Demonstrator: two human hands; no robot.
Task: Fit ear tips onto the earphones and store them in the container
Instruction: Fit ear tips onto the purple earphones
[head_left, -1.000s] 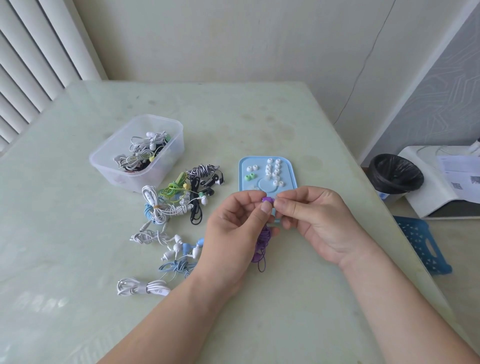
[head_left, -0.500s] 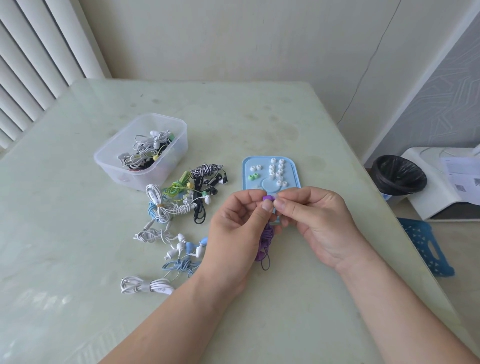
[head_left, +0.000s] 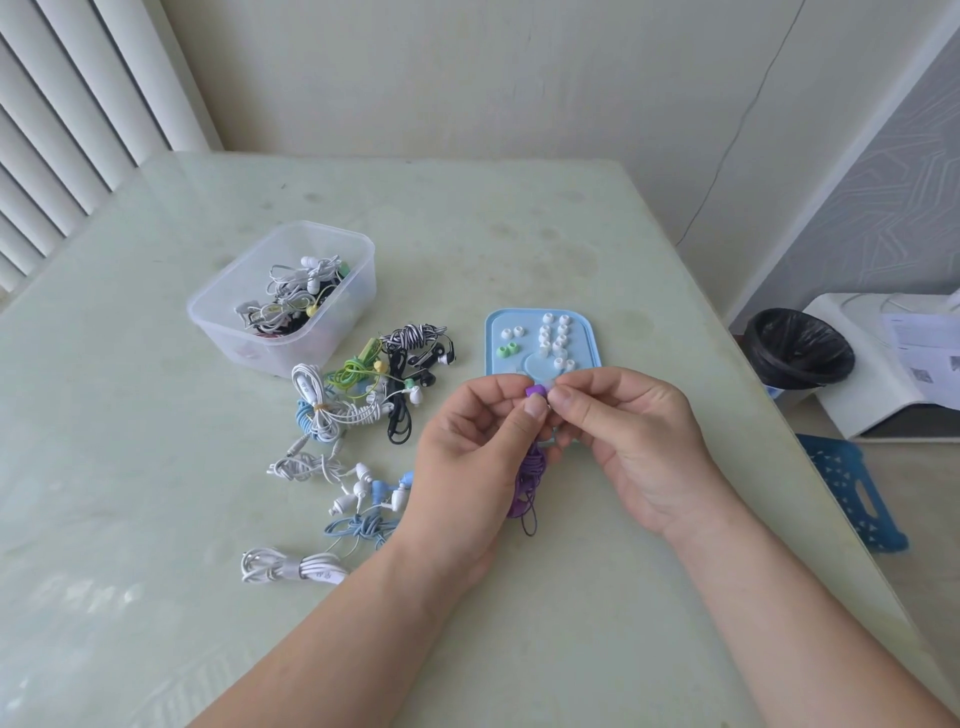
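Slip risk at the pinch; ear tip itself hidden.
Grip: left hand (head_left: 478, 452) pinches purple earbud (head_left: 535, 391), cord (head_left: 531, 470) dangling below the grip; right hand (head_left: 634, 441) pinches its nozzle end. Skewed push could pop the tip loose among spare ear tips (head_left: 551, 338) on blue tray (head_left: 587, 343) just beyond; plastic container (head_left: 311, 343) far left.

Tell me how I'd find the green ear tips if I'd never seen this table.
On the pale table, look right of the clear container for the light blue tray. Near its left edge lie two green ear tips; every other tip visible on it is white.
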